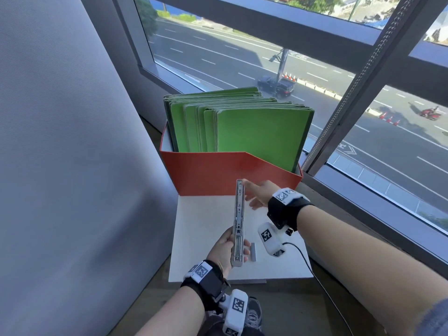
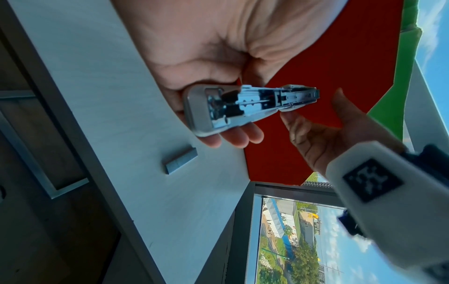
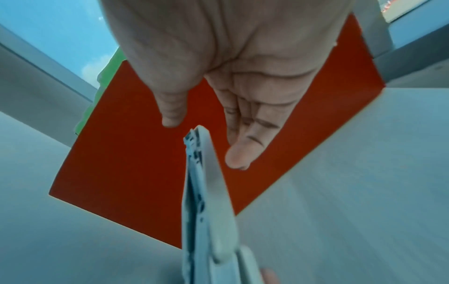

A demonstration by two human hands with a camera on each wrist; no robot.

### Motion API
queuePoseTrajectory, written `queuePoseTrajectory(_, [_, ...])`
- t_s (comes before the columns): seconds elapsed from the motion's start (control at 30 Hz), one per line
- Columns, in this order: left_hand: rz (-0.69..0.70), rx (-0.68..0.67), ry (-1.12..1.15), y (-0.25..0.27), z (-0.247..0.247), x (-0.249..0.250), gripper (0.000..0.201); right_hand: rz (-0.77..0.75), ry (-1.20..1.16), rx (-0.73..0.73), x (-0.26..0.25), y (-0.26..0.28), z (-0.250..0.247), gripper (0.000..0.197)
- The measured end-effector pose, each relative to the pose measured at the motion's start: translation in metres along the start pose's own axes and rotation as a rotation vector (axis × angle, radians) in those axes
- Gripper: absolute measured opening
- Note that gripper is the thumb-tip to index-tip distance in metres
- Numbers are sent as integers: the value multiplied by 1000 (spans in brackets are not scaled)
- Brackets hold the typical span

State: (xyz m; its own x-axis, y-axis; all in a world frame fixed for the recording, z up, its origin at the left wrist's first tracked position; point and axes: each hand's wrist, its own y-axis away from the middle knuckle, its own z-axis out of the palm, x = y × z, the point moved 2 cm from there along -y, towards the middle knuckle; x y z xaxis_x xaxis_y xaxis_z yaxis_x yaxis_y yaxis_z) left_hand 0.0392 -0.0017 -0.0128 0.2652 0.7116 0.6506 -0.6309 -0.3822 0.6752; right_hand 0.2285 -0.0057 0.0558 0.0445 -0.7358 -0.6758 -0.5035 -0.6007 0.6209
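Note:
A grey stapler (image 1: 238, 221) (image 2: 245, 107) (image 3: 204, 207) is swung wide open, its metal staple channel facing up, above the white table (image 1: 206, 238). My left hand (image 1: 224, 251) (image 2: 206, 63) grips it at the hinge end. My right hand (image 1: 259, 192) (image 2: 323, 132) (image 3: 218, 86) hovers at the stapler's far tip with fingers relaxed, thumb and fingers on either side of the tip, holding nothing. A strip of staples (image 1: 253, 252) (image 2: 181, 163) lies on the table just right of my left hand.
A red box (image 1: 218, 173) full of upright green folders (image 1: 242, 124) stands at the table's far edge. A window (image 1: 315, 69) runs behind and to the right, a grey blind (image 1: 60, 141) on the left. A thin cable (image 1: 305, 258) trails off the table's right side.

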Motion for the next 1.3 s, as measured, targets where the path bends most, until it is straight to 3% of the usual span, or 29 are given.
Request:
queuePoseTrajectory(0.1, [-9, 29, 25, 0, -7, -2, 44, 69, -97, -19, 36, 7, 14, 47])
queuePoseTrajectory(0.17, [-20, 42, 38, 2, -11, -3, 46, 119, 107, -33, 70, 11, 35, 37])
queuePoseTrajectory(0.27, [-23, 67, 91, 5, -14, -1, 48, 139, 448, -17, 103, 20, 68, 46])
queuePoseTrajectory(0.33, [-26, 86, 129, 5, -14, 1, 40, 99, 506, -8, 109, 25, 81, 48])
queuePoseTrajectory(0.43, [-38, 112, 139, 3, -15, 1, 43, 67, 598, 1, 110, 27, 89, 38])
queuePoseTrajectory(0.53, [-42, 141, 154, 3, -14, 4, 46, 66, 542, 45, 109, 27, 88, 32])
queuePoseTrajectory(0.67, [-48, 152, 191, 5, -9, 8, 32, 61, 332, 102, 107, 27, 74, 24])
queuePoseTrajectory(0.77, [-60, 151, 175, 6, -7, 13, 30, 49, -66, 120, 96, 30, 58, 20])
queuePoseTrajectory(0.87, [-80, 106, 179, 4, -2, 14, 45, -37, -328, 94, 72, 38, 51, 9])
queuePoseTrajectory(1.07, [-53, 56, 155, 7, 13, 16, 63, -108, -89, 169, 52, 40, 61, 13])
queuePoseTrajectory(1.3, [-49, 66, 158, 5, 15, 18, 65, -141, 58, 211, 45, 43, 63, 12])
